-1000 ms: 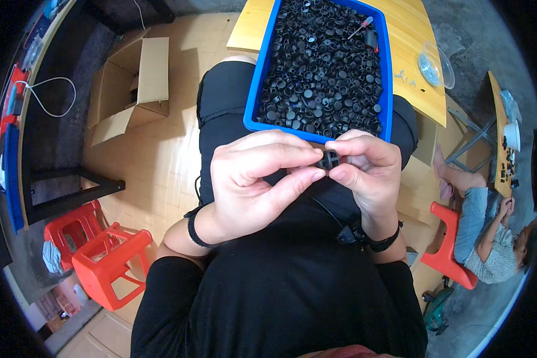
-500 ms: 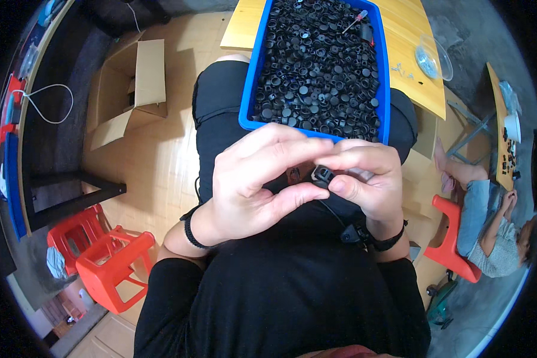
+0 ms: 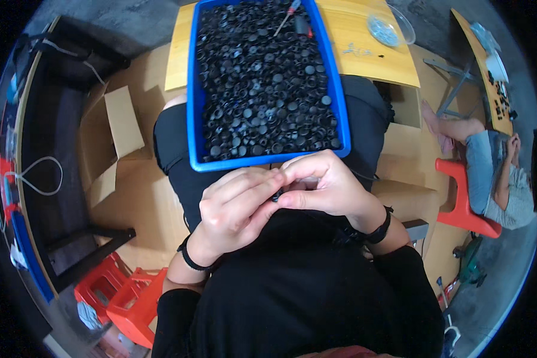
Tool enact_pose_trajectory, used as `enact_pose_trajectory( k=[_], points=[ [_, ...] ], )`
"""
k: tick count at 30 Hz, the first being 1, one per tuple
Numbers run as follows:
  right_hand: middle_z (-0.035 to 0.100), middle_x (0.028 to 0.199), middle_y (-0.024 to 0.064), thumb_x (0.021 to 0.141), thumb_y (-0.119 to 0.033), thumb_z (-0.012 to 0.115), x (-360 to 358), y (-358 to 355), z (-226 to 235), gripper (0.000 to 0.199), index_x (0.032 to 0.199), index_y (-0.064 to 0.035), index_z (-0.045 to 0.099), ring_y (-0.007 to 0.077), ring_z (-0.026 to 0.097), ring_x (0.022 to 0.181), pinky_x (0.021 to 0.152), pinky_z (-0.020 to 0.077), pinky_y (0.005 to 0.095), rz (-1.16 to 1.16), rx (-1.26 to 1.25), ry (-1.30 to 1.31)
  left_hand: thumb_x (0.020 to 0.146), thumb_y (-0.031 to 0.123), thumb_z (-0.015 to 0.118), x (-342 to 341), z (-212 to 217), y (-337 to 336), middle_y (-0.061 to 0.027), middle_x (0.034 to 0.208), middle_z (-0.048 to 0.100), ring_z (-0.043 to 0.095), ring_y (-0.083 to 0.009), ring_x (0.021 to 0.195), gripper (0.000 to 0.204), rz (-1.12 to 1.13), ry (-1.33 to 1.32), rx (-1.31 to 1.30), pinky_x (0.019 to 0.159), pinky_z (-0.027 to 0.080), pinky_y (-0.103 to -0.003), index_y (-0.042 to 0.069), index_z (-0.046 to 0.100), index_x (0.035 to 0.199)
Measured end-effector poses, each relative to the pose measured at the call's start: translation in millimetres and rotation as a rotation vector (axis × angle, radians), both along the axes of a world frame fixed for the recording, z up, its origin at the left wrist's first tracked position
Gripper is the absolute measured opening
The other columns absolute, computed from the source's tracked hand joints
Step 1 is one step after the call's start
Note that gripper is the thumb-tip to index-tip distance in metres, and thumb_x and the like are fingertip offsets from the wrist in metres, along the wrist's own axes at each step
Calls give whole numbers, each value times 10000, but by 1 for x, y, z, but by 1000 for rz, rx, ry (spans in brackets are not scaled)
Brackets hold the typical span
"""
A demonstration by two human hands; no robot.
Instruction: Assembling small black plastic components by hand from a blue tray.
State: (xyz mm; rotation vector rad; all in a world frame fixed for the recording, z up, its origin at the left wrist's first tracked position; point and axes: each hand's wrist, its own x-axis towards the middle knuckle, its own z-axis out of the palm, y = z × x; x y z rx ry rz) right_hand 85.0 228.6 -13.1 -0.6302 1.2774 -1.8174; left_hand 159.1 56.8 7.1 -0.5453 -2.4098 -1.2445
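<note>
Just in front of the blue tray (image 3: 267, 160), my left hand (image 3: 235, 206) and my right hand (image 3: 328, 186) meet at their fingertips. Between them is a small black plastic part (image 3: 276, 196), mostly covered by the fingers. Both hands are closed on it, thumbs and forefingers pinching. The tray extends from above my thighs onto the yellow table and holds a deep layer of small black round caps and rings (image 3: 262, 89). A screwdriver (image 3: 285, 19) with a red and clear handle lies on the caps at the far right.
The yellow table (image 3: 181, 51) carries a clear bowl of bluish pieces (image 3: 383, 31) and some small scattered bits (image 3: 357, 50). On the left are an open cardboard box (image 3: 124, 122) and red plastic stools (image 3: 138, 307). Another person (image 3: 486, 170) sits at the right beside a second table (image 3: 500, 118).
My hands have drawn closer together around the black part, hiding more of it. The view has shifted, so the tray appears further left and shows more of its near rim.
</note>
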Motion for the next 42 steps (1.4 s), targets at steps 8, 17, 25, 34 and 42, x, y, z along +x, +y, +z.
enact_pose_trajectory(
  k=[8,17,25,34,42],
  points=[
    [631,833,26,796,-83,669,-21,36,0,151,924,-9,638,66,571,727,639,463,204,-223,124,233,708,262,745,-33,-14,20,-178,1087,609,605,-295,971,503,-30,-168,-12,784,499,-331,-22,584,1091],
    [634,827,22,730,-60,707,-167,233,-60,309,1025,6,642,63,562,684,647,468,200,-1273,831,692,738,118,692,-40,-7,24,-169,1042,627,615,-288,951,287,6,-305,-59,817,480,-328,-5,632,991],
    [673,814,118,753,-149,655,-219,133,-58,214,915,-10,669,177,650,719,666,505,281,-861,657,1000,741,88,676,-41,-10,18,-154,977,647,634,-269,887,223,10,-321,-54,779,491,-315,1,647,943],
    [673,784,112,779,-159,650,-255,47,-50,203,921,-17,678,174,640,705,649,497,301,-392,883,1101,736,62,669,-33,-8,7,-144,959,651,636,-261,877,197,38,-302,-50,767,492,-311,3,648,923],
    [623,686,151,721,-164,654,-269,33,-62,163,759,-6,660,272,606,632,598,474,353,-265,924,1286,743,60,662,-28,-10,-6,-137,964,643,631,-266,876,201,68,-301,-56,768,495,-323,9,636,935]
  ],
)
